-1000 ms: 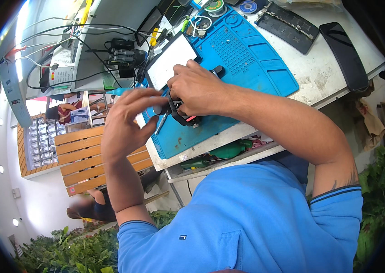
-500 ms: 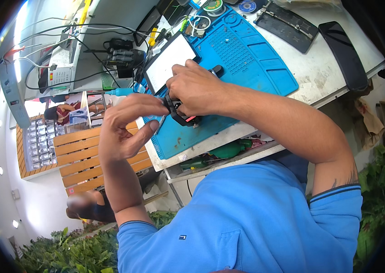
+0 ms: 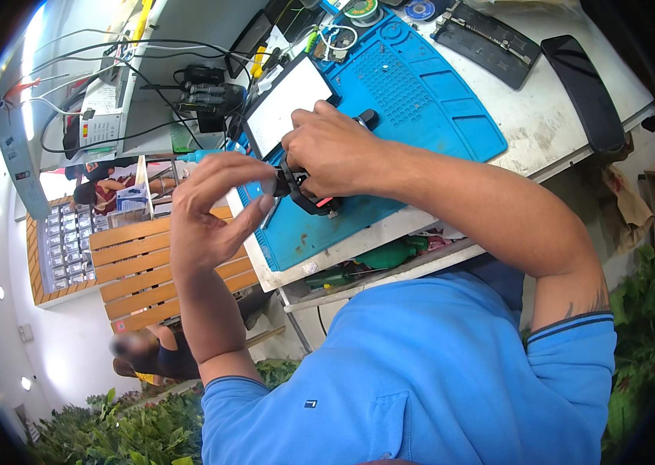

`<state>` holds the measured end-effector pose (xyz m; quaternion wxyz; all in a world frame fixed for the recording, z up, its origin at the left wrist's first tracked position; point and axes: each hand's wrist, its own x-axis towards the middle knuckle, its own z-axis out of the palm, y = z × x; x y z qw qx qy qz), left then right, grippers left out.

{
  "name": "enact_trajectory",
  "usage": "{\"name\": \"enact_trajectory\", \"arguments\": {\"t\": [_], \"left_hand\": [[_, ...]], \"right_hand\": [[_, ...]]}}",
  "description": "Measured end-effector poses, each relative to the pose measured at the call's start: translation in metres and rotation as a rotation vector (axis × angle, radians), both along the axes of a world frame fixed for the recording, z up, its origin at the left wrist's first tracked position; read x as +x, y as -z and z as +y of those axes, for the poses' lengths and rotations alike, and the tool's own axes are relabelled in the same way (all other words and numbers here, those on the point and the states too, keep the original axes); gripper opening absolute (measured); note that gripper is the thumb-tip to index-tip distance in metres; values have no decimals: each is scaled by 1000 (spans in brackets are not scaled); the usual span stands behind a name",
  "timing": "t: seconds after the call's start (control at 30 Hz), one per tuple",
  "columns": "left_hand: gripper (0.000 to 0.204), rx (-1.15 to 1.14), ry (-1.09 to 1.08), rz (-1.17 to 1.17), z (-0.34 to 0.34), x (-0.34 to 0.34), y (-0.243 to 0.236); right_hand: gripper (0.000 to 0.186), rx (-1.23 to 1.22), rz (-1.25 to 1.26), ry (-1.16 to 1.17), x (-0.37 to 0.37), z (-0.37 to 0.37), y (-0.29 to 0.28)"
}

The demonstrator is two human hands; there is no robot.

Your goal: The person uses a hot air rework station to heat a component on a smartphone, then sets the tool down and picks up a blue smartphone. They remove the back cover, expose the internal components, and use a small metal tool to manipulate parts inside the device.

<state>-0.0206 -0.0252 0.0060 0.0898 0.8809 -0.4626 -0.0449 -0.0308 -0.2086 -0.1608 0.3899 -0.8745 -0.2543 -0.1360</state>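
A black clamp-like fixture (image 3: 308, 203) with a dark round knob at its left end sits on the blue silicone mat (image 3: 343, 240). My right hand (image 3: 331, 149) grips the fixture from above, fingers curled over it. My left hand (image 3: 219, 205) is curved around the knob (image 3: 281, 184), thumb and fingertips closed on it. A thin metal tool lies on the mat just below my left fingertips, partly hidden. Beyond my right fingers stands a white screen or pad (image 3: 285, 97) with a dark frame.
At right, a dark panel (image 3: 486, 46) and a black phone (image 3: 579, 93) lie on the white bench (image 3: 536, 132). Cables and black devices (image 3: 203, 101) crowd the back left. A slatted wooden bench (image 3: 137, 263), people (image 3: 106, 194) (image 3: 153, 349) and leafy plants (image 3: 134, 426) are beyond.
My left thumb and fingers have shifted slightly around the knob, with the thumb moving up toward it. My right hand stays on the fixture, nearly still.
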Motion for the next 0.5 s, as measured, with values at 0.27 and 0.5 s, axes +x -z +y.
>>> {"name": "enact_trajectory", "arguments": {"t": [0.27, 0.5], "left_hand": [[38, 3, -92, -35, -1, -2, 9], [46, 77, 59, -143, 2, 5, 14]], "right_hand": [[24, -16, 3, 4, 1, 2, 1], [21, -3, -3, -6, 1, 0, 0]]}}
